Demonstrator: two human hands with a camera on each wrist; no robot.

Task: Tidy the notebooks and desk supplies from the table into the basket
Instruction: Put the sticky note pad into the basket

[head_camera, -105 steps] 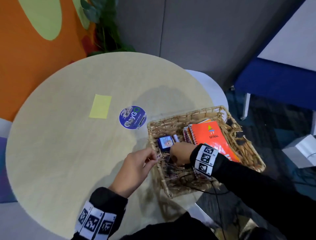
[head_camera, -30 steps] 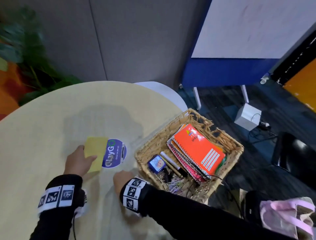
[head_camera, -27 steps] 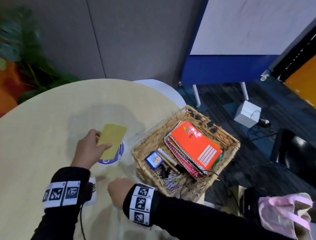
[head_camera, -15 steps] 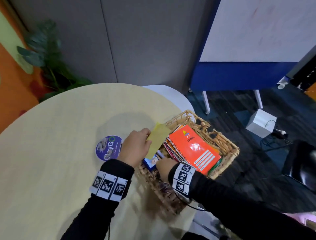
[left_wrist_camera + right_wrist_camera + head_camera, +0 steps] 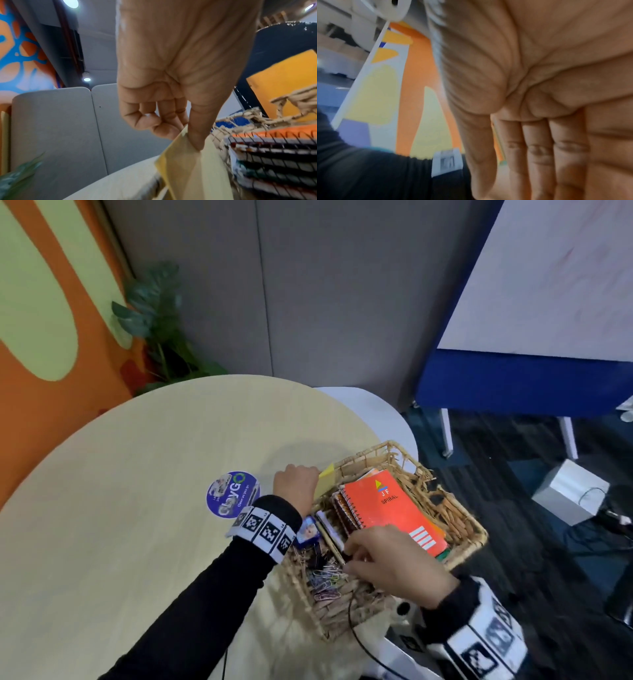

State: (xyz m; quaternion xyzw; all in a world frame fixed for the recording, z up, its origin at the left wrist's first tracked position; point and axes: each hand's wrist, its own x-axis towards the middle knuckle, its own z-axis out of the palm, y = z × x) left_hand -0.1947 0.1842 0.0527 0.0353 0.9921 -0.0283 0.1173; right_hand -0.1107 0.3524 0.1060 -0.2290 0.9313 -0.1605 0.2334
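My left hand (image 5: 315, 479) pinches a yellow sticky-note pad (image 5: 326, 481) between thumb and fingers. It holds the pad on edge at the far-left rim of the wicker basket (image 5: 474, 530). The left wrist view shows the thumb pressed on the pad (image 5: 197, 170) beside the stacked spiral notebooks (image 5: 274, 150). My right hand (image 5: 347, 559) reaches into the basket with fairly straight fingers (image 5: 537, 155). Its fingertips rest by a pencil (image 5: 334, 546) and the edge of the orange notebook (image 5: 387, 508). I see nothing in that hand.
Paper clips (image 5: 325, 578) and a small blue item (image 5: 308, 530) lie in the basket's near-left part. A round blue sticker (image 5: 233, 494) is on the round table (image 5: 137, 508). The basket sits at the table's right edge, above the floor.
My left hand lifted the yellow pad off the table and carried it right to the basket's rim. My right hand moved from the table beside the basket to inside it.
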